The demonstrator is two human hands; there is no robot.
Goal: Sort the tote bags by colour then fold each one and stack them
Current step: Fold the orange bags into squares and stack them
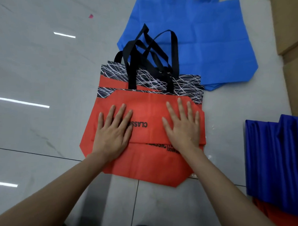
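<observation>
Red tote bags (147, 165) with black-and-white scribble bands and black handles (152, 56) lie stacked on the floor in the middle. The top bag's lower part is folded up over itself, showing inverted "CLASSIC" print. My left hand (113, 130) presses flat on the left of the fold, fingers straight and spread. On the fold's right side lies my right hand (183, 124), also flat with fingers spread. Light blue tote bags (199, 38) lie flat behind, partly under the black handles.
A pile of folded dark blue bags (276, 161) sits at the right edge over a red bag (263, 211). Cardboard boxes (295, 33) stand at the far right. Glossy grey floor tiles (35, 73) stretch to the left, with a small pink scrap (91, 16).
</observation>
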